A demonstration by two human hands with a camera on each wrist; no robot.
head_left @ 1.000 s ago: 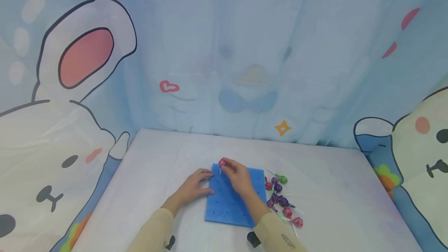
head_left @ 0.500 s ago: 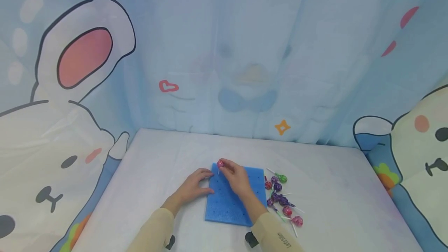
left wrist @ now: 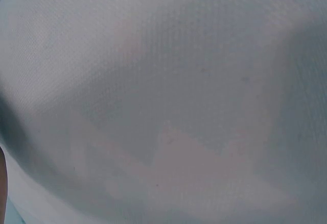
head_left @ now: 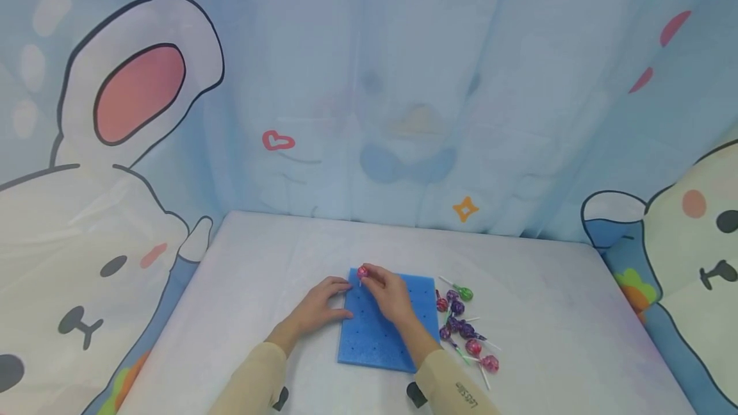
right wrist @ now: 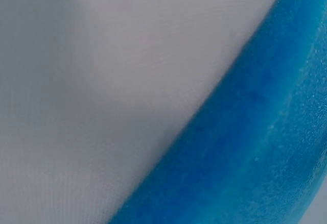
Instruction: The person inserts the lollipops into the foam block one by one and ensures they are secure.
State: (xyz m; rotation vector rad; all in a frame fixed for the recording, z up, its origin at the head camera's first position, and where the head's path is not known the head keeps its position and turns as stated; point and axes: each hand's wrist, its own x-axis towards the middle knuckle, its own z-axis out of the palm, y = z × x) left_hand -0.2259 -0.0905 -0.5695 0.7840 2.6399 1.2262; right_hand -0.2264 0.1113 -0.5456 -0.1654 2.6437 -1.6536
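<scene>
In the head view my right hand [head_left: 392, 293] pinches a pink-wrapped lollipop [head_left: 362, 271] between thumb and fingers. The lollipop is upright, its white stick pointing down at the far left corner of a blue foam board [head_left: 375, 344] dotted with small holes. Whether the stick tip sits in a hole is too small to tell. My left hand [head_left: 318, 306] lies at the board's left edge, thumb and fingers spread and touching it. The right wrist view has the thick side of the blue foam [right wrist: 230, 132] close up; the left wrist view has mostly white cloth [left wrist: 153, 81].
Right of the board lies a loose pile of several wrapped lollipops: a green lollipop [head_left: 466, 294], purple lollipops [head_left: 467, 332] and pink lollipops [head_left: 490, 364]. The white-covered table [head_left: 553, 312] ends at a printed curtain [head_left: 496, 82] behind.
My right hand has shifted slightly left and lowered the lollipop towards the board's corner, so less of its stick shows. The left hand has stayed in place.
</scene>
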